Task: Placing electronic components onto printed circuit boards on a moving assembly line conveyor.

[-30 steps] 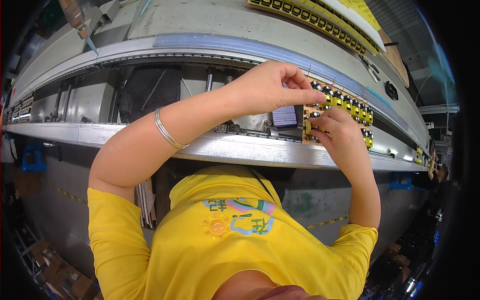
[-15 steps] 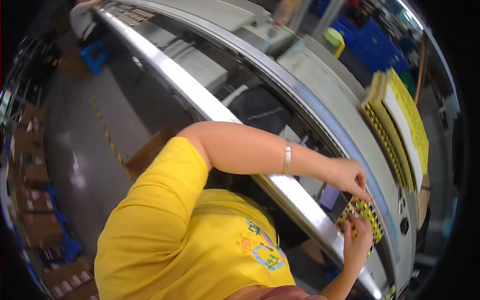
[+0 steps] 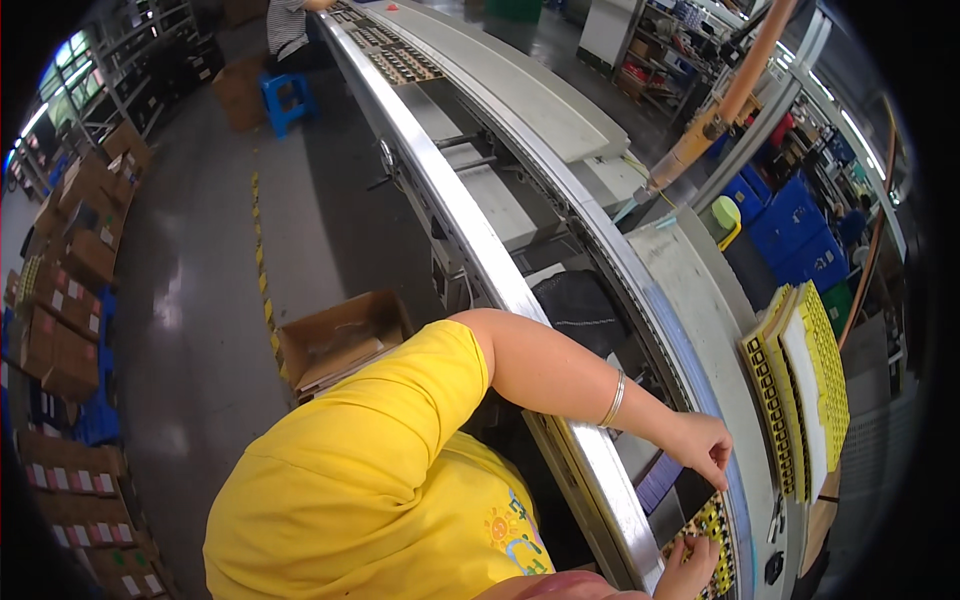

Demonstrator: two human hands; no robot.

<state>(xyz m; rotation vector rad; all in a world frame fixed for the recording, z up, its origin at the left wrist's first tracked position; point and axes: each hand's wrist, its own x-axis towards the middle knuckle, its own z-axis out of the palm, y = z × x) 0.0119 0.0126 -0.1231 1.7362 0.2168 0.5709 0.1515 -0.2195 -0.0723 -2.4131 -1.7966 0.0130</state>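
My left hand (image 3: 697, 445), below a bracelet on the wrist, is by the inner rail of the conveyor line. Its fingers are pinched together and point down, just off the far end of a board (image 3: 714, 518) crowded with small yellow and black parts. Whether anything is between those fingertips is too small to tell. Over the near side of the same board, my right hand (image 3: 690, 568) has its fingers curled in close to the parts. What it may grip is hidden. A purple block (image 3: 658, 484) lies beside the board, under my left forearm.
A silver metal rail (image 3: 480, 255) runs along my side of the line. Beyond the line, stacked yellow trays (image 3: 800, 390) stand on the grey bench. An open cardboard box (image 3: 345, 335) and a blue stool (image 3: 287, 100) are on the floor. More boards (image 3: 395, 55) lie farther up the line.
The view has tilted, so the whole scene sits lower in the picture. My left fingertips, earlier at the board's far edge, are now slightly away from it. My right hand stays over the board.
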